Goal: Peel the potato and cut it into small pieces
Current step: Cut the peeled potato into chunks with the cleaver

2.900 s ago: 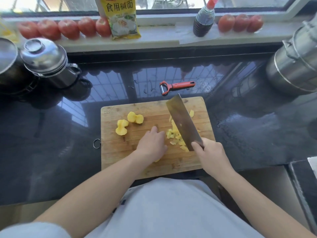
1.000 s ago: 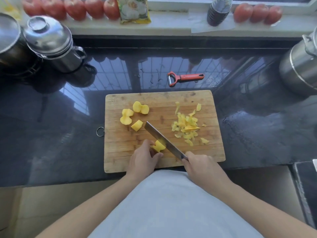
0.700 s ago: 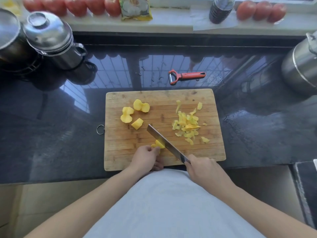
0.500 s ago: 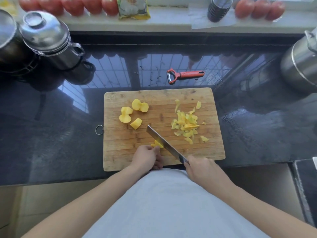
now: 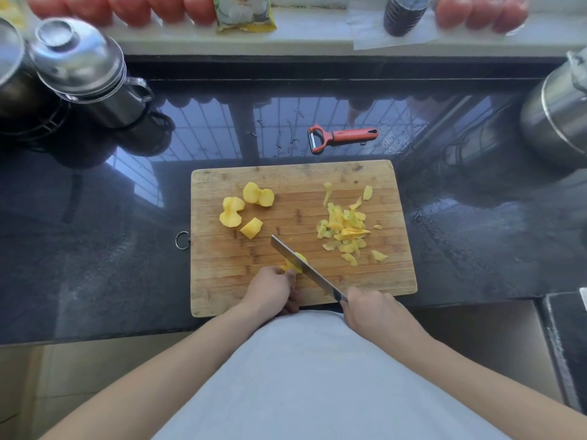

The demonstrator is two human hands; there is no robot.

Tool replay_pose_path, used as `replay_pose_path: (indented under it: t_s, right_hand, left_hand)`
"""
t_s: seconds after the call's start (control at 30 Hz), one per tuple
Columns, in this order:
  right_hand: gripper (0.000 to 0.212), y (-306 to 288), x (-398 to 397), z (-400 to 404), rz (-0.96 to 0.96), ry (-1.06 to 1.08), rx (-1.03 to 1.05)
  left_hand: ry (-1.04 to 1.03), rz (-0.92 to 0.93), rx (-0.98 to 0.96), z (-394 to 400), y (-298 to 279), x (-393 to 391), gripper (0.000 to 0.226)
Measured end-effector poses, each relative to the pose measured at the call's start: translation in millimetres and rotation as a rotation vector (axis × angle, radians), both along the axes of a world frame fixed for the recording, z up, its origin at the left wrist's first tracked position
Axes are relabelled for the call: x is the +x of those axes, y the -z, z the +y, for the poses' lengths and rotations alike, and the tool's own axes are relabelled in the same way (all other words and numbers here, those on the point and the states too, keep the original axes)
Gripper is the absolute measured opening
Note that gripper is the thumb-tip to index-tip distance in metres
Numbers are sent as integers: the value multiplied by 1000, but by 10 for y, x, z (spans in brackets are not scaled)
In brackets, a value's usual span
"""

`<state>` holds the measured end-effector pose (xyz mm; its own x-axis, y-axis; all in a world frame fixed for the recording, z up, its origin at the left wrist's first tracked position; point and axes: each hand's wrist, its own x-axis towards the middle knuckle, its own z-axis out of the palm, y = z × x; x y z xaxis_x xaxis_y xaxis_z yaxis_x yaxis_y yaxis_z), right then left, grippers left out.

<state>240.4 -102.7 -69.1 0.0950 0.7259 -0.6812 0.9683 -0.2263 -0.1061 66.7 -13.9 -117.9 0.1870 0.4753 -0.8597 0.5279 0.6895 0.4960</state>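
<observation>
A wooden cutting board [image 5: 374, 281] lies on the dark counter. My left hand [image 5: 271, 289] holds a small yellow potato piece [image 5: 293, 263] near the board's front edge. My right hand [image 5: 370, 308] grips the handle of a cleaver [image 5: 301, 266], whose blade rests edge-down across that piece. Three larger potato chunks [image 5: 246, 208] sit at the board's back left. A heap of yellow peelings [image 5: 346, 227] covers the right side.
A red peeler [image 5: 341, 138] lies on the counter behind the board. A steel lidded mug [image 5: 85, 71] and a dark pot stand at the back left, a steel pot [image 5: 559, 106] at the right. Tomatoes, a bag and a bottle line the windowsill.
My hands shifted from the peel heap to the board's front, and a new chunk lies at the left. Over the last second the cleaver has sunk into the piece my left hand holds.
</observation>
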Motion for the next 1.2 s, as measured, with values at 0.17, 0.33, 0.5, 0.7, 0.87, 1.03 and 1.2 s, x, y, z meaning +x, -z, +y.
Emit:
replay_pose_path:
  t_s: [0.17, 0.33, 0.5, 0.7, 0.87, 1.03, 1.2]
  right_hand:
    - [11, 50, -65, 35, -4, -19, 17]
    - [10, 69, -86, 30, -11, -46, 19]
    - [8, 32, -94, -9, -62, -121, 63]
    - [6, -130, -107, 8, -87, -197, 22]
    - [22, -35, -127, 6, -137, -201, 143]
    - [34, 1, -114, 36, -144, -188, 161]
    - [9, 73, -84, 6, -95, -144, 88]
  left_hand:
    - [-12, 2, -17, 8, -5, 12, 30]
    - [-14, 2, -21, 1, 3, 9, 30]
    - [-3, 6, -21, 6, 28, -6, 30]
    - [7, 26, -9, 25, 66, 13, 23]
    - [27, 8, 9, 37, 33, 34, 28]
    - [99, 23, -17, 101, -37, 49, 30]
    - [121, 38, -26, 118, -68, 60, 27]
